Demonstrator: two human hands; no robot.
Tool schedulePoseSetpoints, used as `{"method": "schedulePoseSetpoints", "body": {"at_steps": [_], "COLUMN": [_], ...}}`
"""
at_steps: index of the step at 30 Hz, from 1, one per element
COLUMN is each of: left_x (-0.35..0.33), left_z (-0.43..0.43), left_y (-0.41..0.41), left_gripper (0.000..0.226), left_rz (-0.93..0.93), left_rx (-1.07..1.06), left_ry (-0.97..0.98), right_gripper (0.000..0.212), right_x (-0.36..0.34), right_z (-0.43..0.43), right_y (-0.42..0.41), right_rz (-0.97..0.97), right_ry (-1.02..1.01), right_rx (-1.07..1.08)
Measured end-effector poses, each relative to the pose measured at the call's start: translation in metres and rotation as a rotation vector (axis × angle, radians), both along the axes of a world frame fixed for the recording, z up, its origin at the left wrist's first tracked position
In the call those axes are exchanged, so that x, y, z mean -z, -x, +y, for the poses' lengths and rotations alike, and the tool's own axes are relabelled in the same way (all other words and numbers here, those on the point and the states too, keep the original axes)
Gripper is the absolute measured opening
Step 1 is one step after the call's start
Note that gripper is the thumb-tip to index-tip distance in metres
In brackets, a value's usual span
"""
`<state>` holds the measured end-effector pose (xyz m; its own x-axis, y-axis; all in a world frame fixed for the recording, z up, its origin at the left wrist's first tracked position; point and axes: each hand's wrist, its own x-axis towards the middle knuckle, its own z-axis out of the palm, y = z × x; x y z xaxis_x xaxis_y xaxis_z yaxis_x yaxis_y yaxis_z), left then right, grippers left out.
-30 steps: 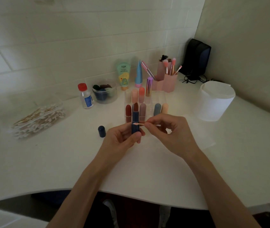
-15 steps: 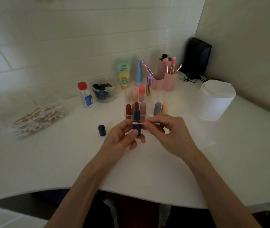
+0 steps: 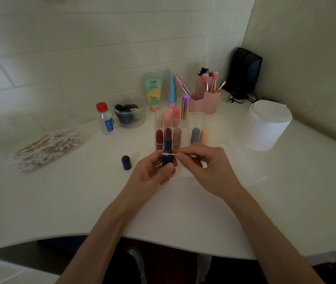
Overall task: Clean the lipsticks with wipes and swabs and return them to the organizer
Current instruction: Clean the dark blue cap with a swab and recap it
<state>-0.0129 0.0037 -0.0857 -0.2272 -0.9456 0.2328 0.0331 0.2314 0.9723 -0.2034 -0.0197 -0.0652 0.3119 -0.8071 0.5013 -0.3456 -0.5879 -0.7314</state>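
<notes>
The navy lipstick stands upright above the middle of the bench, uncapped, just in front of the clear organizer. The left hand holds it, fingers wrapped round the lower tube. The right hand pinches a cotton swab level, its pink-stained tip touching the tube's side. The lipstick's navy cap stands on the bench just left of the hands. Capped lipsticks fill two rows of the organizer. Toward the left edge lies a heap of swabs; a red-capped bottle stands nearer the back edge, and a white tub sits toward the back right corner.
</notes>
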Motion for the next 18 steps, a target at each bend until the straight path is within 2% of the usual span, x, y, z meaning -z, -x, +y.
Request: {"method": "schedulePoseSetpoints", "body": {"at_steps": [6, 8, 18], "left_x": [-0.0028, -0.0024, -0.0007], "left_z": [0.0022, 0.0029, 0.0024], "left_y": [-0.002, -0.0022, -0.0011], "left_gripper": [0.033, 0.03, 0.032], "left_rz": [0.106, 0.128, 0.023], "left_rx": [-0.009, -0.017, 0.025], "left_ry": [-0.016, -0.025, -0.024], "right_gripper": [0.017, 0.018, 0.018], "right_x": [-0.0014, -0.0014, 0.0002], "right_z": [0.0002, 0.0, -0.0009], "right_y": [-0.0011, -0.0006, -0.0002], "right_rz": [-0.04, -0.051, -0.031], "right_ry": [0.003, -0.012, -0.015], "right_rx": [-0.043, -0.054, -0.033]}}
